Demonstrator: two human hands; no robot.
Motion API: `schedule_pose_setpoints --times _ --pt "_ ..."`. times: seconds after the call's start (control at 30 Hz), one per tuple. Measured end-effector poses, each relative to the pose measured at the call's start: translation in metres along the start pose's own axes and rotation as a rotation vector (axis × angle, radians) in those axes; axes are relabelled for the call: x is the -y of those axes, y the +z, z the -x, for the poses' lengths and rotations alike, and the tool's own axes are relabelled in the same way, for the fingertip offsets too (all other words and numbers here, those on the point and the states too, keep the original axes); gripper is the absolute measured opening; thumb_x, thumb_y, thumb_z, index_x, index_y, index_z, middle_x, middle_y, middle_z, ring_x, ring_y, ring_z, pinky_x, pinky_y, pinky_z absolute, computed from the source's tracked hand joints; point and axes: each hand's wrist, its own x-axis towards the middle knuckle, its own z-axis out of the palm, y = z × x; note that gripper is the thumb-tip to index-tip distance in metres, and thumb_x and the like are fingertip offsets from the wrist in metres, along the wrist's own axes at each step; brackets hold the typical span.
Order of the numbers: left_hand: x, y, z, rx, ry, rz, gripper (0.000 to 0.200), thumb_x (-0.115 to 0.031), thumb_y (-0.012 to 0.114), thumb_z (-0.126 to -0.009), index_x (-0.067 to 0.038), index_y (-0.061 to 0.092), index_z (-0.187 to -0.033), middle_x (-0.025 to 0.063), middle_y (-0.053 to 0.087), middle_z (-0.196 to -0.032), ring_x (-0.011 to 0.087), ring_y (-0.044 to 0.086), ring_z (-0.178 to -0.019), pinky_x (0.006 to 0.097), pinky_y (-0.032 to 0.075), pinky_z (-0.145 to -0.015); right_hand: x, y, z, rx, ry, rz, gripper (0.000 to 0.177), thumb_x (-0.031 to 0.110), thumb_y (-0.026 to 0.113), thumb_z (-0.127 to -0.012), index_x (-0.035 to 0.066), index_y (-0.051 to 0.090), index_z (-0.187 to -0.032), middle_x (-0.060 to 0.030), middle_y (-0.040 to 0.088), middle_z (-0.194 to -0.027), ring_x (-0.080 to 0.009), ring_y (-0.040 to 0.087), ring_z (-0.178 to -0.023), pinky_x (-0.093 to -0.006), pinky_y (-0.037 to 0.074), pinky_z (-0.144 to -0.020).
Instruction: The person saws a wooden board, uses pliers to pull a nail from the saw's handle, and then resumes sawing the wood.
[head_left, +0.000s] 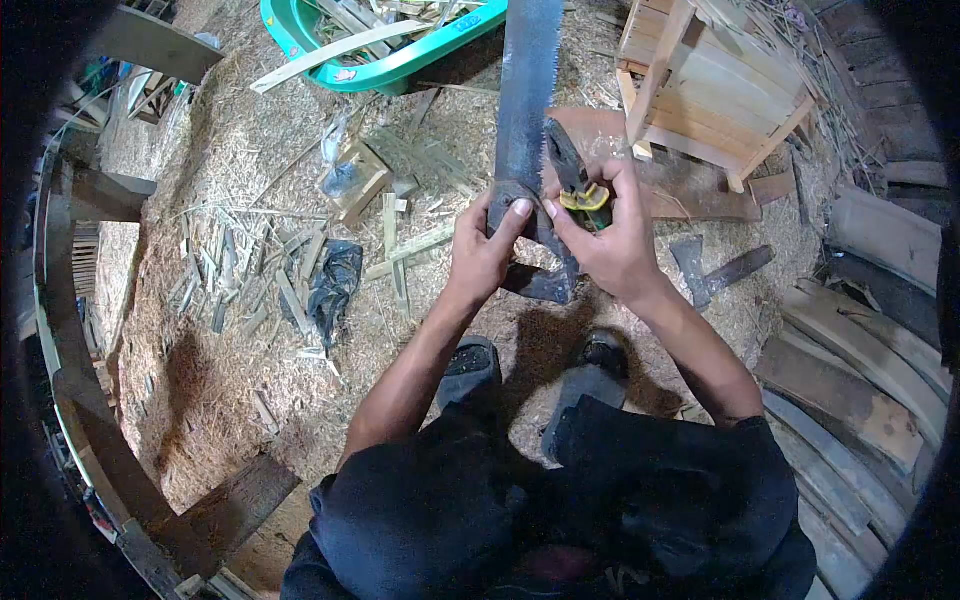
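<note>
Head cam: my left hand (485, 255) has its grip closed round the low end of the saw blade (525, 90), w/ the blade running up & away from me over the sawdust floor (250, 330). My right hand (605, 245) grips the yellow-handled pliers (575, 180), nose at the toothed edge near the blade's bottom. I reckon it's early: most of the edge is left to do. Teeth are too small to tell which are done.

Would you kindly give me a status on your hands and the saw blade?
Left hand grips saw blade at its lower end. Right hand holds yellow-handled pliers against its toothed edge. Nothing in the way.
</note>
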Motion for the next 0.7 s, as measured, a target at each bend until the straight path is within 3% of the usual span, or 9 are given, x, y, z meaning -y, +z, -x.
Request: schedule_pose_setpoints --times 0.07,0.13,0.2,0.4,0.5,0.6,0.7 --pt "0.001 -0.002 0.001 0.001 -0.022 0.002 0.030 -0.025 0.061 -0.097 0.001 0.062 -0.112 0.0005 0.064 -0.086 0.0061 0.055 -0.073 0.0233 0.045 -0.065 0.001 0.000 0.000 0.001 -0.025 -0.010 0.035 0.009 0.073 -0.084 0.002 0.047 -0.105 -0.0125 0.067 -0.087 -0.0199 0.069 -0.082 -0.0334 0.053 -0.071" --pt "0.006 -0.006 0.000 -0.003 -0.057 0.032 0.028 -0.024 0.061 -0.097 0.000 0.062 -0.111 -0.0022 0.062 -0.081 0.0040 0.051 -0.066 0.0214 0.040 -0.058 0.004 -0.001 0.000 0.013 -0.049 0.029 0.035 0.009 0.074 -0.083 0.002 0.047 -0.105 -0.0125 0.067 -0.088 -0.0193 0.068 -0.083 -0.0335 0.053 -0.071" --pt "0.006 -0.005 0.000 -0.026 -0.018 0.028 0.030 -0.033 0.061 -0.095 -0.004 0.061 -0.102 -0.0028 0.057 -0.074 0.0047 0.046 -0.059 0.0222 0.035 -0.053 0.005 -0.002 0.001 0.036 -0.073 0.113 0.036 0.009 0.074 -0.083 0.003 0.047 -0.105 -0.0123 0.066 -0.087 -0.0184 0.068 -0.083 -0.0340 0.053 -0.071" --pt "0.007 -0.020 -0.002 0.056 -0.074 0.094 0.034 -0.041 0.061 -0.093 -0.007 0.058 -0.094 -0.0042 0.048 -0.064 0.0059 0.042 -0.054 0.0231 0.033 -0.050 -0.003 -0.021 -0.008 0.185 0.079 -0.356 0.043 0.021 0.081 -0.079 0.003 0.052 -0.106 -0.0118 0.066 -0.086 -0.0174 0.066 -0.083 -0.0336 0.052 -0.073" --pt "0.000 -0.021 -0.002 0.096 -0.077 0.101 0.034 -0.041 0.062 -0.092 -0.007 0.057 -0.092 -0.0053 0.045 -0.063 0.0056 0.041 -0.053 0.0231 0.032 -0.049 0.013 -0.051 -0.017 0.449 0.213 0.056 0.046 0.030 0.082 -0.079 0.003 0.058 -0.109 -0.0125 0.069 -0.095 -0.0176 0.068 -0.088 -0.0326 0.053 -0.078" --pt "-0.001 -0.025 -0.004 0.159 -0.072 0.098 0.034 -0.040 0.062 -0.093 -0.007 0.059 -0.093 -0.0054 0.049 -0.065 0.0039 0.041 -0.054 0.0223 0.030 -0.049 0.009 -0.052 -0.019 0.487 -0.040 0.060 0.044 0.023 0.082 -0.079 -0.001 0.062 -0.110 -0.0066 0.065 -0.083 -0.0126 0.065 -0.073 -0.0282 0.051 -0.064" --pt "0.000 -0.027 -0.004 0.215 -0.094 0.105 0.035 -0.041 0.063 -0.092 -0.007 0.059 -0.093 -0.0058 0.049 -0.064 0.0038 0.040 -0.053 0.0222 0.029 -0.048 0.008 -0.053 -0.020 0.449 -0.159 0.126 0.041 0.020 0.082 -0.079 -0.002 0.062 -0.108 -0.0028 0.063 -0.074 -0.0090 0.064 -0.065 -0.0267 0.049 -0.057"
